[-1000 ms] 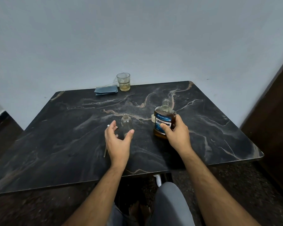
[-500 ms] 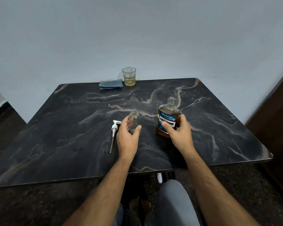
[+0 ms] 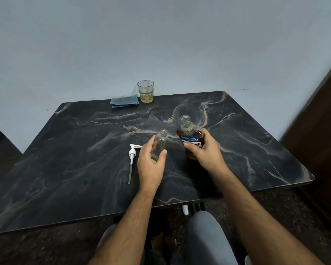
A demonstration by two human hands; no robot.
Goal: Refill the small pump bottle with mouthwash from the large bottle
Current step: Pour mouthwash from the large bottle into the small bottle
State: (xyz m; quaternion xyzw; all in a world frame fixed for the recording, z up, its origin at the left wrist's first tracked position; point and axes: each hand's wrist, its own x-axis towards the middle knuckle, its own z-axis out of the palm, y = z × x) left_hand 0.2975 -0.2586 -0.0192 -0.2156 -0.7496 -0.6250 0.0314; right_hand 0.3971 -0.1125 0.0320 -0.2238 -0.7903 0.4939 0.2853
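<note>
The small clear bottle (image 3: 161, 143) stands uncapped and looks empty near the middle of the dark marble table (image 3: 75, 169). My left hand (image 3: 151, 165) holds it from the near side, thumb and fingers around its lower body. Just to its right is the large mouthwash bottle (image 3: 189, 138), amber liquid inside, blue label, cap off. My right hand (image 3: 205, 152) grips it around the label and tilts its neck to the left toward the small bottle. The white pump head with its long tube (image 3: 131, 161) lies flat on the table left of my left hand.
At the table's far edge stand a glass (image 3: 146, 91) with a little yellowish liquid and a folded blue cloth (image 3: 124, 101) beside it. A dark wooden panel (image 3: 321, 131) rises on the right. My knees (image 3: 204, 236) are under the near edge.
My left hand has closed in on the small bottle and now holds it. My right hand has tipped the large bottle leftward.
</note>
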